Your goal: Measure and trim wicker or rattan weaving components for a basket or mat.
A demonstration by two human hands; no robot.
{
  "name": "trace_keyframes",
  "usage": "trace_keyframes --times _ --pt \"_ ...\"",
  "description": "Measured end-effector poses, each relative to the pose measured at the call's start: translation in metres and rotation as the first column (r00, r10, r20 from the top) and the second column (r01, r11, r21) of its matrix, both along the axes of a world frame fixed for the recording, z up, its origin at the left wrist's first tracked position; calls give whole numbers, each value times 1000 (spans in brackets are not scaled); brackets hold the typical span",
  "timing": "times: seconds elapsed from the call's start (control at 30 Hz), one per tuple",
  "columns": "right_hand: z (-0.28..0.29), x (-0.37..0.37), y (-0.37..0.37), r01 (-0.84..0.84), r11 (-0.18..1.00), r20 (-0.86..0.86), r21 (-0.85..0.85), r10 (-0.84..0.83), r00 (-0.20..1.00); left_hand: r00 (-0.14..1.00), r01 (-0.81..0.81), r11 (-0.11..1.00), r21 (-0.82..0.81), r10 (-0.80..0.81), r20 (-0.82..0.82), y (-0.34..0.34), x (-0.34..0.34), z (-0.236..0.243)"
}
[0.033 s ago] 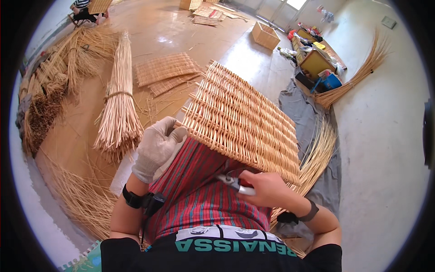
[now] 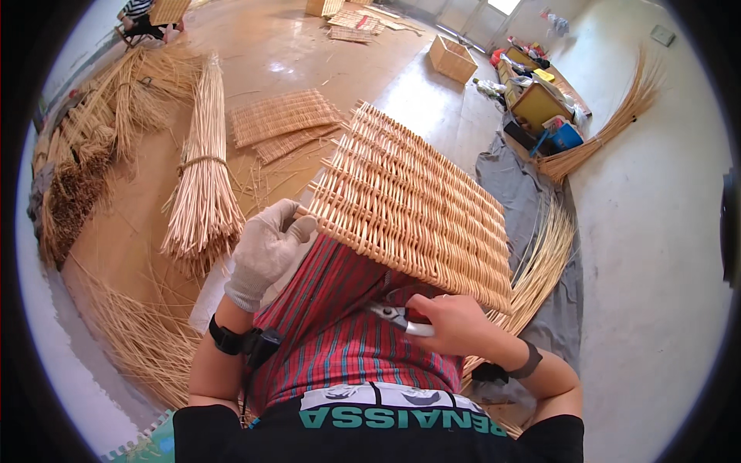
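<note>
Gripping the near-left corner of a woven wicker panel (image 2: pixel 413 212), the left hand (image 2: pixel 266 251) wears a pale work glove, fingers curled shut over the panel's edge. Right hand (image 2: pixel 455 324) is bare, fingers closed around small metal pliers (image 2: pixel 397 316), tips pointing left under the panel's near edge. Panel is tilted, its near edge resting over the person's lap on a red striped cloth (image 2: pixel 340 324), far end raised toward the floor beyond. Black band on each wrist. Left of the glove, 1 tied bundle of pale sticks (image 2: pixel 202 177) lies on the brown floor (image 2: pixel 285 46); loose straw is spread near the left elbow. Beyond the bundle, 2 flat woven mats (image 2: pixel 282 116) lie well apart from the panel. Right of the panel, a grey sheet (image 2: pixel 513 181) with more loose sticks on it. Wooden crate (image 2: pixel 451 58) sits far back.
</note>
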State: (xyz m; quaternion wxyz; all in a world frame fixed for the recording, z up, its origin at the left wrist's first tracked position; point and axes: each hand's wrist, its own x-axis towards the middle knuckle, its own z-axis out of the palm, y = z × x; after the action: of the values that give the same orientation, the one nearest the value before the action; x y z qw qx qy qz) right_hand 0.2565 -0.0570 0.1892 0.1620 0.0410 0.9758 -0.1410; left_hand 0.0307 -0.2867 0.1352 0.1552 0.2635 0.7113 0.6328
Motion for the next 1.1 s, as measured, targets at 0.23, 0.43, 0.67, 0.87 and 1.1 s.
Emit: trace_keyframes --times 0.23,0.43,0.67,0.87,1.1 --pt "-15 30 23 180 959 -273 -217 -237 932 826 -355 840 -410 76 -559 -20 -32 -34" --pt "-28 85 63 423 875 -682 -236 -459 570 824 -215 919 -330 -11 -566 41 -23 20" --pt "-125 122 87 573 191 -127 -797 -981 150 638 253 795 -552 -565 -522 124 -6 17" --pt "-160 104 98 273 -112 166 -956 -969 183 419 373 596 -711 -792 -444 158 16 3" --pt "-153 80 163 315 -98 152 -944 -976 153 413 227 539 -811 -807 -421 187 50 -33"
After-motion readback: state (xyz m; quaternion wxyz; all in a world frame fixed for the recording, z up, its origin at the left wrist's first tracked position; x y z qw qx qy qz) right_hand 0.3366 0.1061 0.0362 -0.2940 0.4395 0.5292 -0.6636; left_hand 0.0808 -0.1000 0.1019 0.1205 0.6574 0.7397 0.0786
